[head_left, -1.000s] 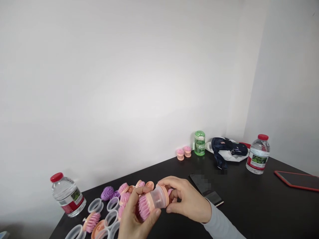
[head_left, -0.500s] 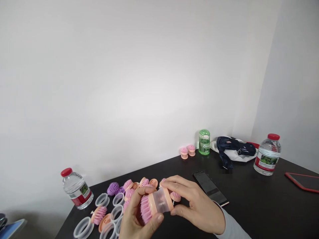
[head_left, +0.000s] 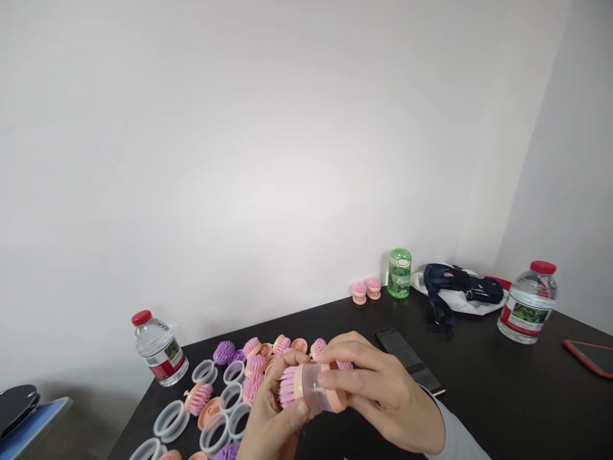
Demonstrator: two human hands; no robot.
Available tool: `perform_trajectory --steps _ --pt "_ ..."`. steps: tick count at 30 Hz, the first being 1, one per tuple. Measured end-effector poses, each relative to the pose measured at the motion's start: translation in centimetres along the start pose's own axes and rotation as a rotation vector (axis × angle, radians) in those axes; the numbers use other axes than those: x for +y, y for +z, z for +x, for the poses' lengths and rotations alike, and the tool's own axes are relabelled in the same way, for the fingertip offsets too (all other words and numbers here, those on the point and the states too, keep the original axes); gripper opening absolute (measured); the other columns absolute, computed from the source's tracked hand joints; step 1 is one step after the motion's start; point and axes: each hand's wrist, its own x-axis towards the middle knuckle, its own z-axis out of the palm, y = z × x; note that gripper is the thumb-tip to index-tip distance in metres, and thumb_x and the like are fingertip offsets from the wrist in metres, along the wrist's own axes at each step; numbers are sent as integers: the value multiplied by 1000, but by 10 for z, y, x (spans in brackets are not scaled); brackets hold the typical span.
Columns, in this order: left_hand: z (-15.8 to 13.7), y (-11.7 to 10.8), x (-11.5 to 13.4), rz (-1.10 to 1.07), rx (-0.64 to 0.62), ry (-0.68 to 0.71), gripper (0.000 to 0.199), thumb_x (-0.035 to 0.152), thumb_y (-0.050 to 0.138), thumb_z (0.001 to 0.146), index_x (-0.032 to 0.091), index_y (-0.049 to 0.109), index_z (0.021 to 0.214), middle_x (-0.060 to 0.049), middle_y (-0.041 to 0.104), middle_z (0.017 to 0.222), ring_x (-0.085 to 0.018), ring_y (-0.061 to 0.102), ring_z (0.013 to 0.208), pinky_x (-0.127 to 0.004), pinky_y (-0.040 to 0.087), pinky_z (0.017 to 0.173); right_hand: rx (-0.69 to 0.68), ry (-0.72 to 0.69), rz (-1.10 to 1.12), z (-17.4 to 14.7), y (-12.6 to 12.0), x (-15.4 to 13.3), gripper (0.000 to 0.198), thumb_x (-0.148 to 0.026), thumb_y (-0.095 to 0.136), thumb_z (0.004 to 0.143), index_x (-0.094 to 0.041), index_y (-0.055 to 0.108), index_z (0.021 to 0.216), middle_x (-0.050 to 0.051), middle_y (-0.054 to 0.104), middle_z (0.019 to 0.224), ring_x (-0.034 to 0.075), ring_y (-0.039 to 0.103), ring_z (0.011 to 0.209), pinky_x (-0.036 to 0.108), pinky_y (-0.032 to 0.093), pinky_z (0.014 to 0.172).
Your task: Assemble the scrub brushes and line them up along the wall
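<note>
A round scalp brush (head_left: 313, 386) with pink bristles, peach bands and a clear middle ring is held between my two hands, lying on its side. My left hand (head_left: 272, 415) closes around the bristle end, its thumb on the near side. At the peach base, my right hand (head_left: 378, 386) grips with its fingers over the clear ring. Pink bristle heads (head_left: 253, 386) and purple bristle heads (head_left: 223, 352) lie on the black table to the left, among several clear rings (head_left: 171, 421) and peach caps (head_left: 209, 413). My hands partly hide some pieces behind them.
Two pink-bristled brushes (head_left: 359, 292) stand upright by the wall beside a green container (head_left: 399, 281). A phone (head_left: 407, 359) lies behind my right hand. Red-capped water bottles stand left (head_left: 160, 351) and right (head_left: 527, 306). A dark blue strapped bag (head_left: 460, 285) rests on white material.
My right fingers have shifted over the base and onto the clear ring, and the brush has turned slightly. The view has moved a little, showing more of the pieces at left.
</note>
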Motion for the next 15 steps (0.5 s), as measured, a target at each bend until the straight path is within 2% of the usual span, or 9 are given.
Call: perform_trajectory --steps 6,8,11,13,15 --pt "-4 2 -4 -17 43 -105 43 46 87 68 24 75 102 -5 73 84 -24 73 78 -34 60 72 -17 -141 -62 1 -1 0 30 3 53 93 -12 67 115 14 64 119 22 56 111 38 53 96" --pt "-4 4 -4 -16 44 -85 39 46 85 70 24 75 100 -4 73 81 -22 72 74 -34 59 73 -38 -117 -75 -1 -3 0 37 6 50 92 -14 65 119 14 61 127 23 54 117 38 52 99" --pt "-4 6 -1 2 26 -31 38 44 87 68 23 74 97 -2 71 78 -18 69 69 -30 56 71 -102 4 -62 -6 -4 2 51 5 49 94 -20 55 138 15 52 143 23 50 128 38 50 103" --pt "-4 6 0 51 35 41 43 42 90 63 23 73 97 -3 71 83 -18 67 74 -27 54 71 -117 126 -13 -10 -4 4 59 -14 62 96 -25 41 150 15 48 149 26 49 134 39 49 105" --pt "-5 5 1 131 86 140 46 38 93 57 23 72 96 -3 72 91 -21 67 83 -26 53 75 -64 265 73 -13 -2 6 81 -44 76 86 -30 34 154 14 51 147 28 55 129 38 54 101"
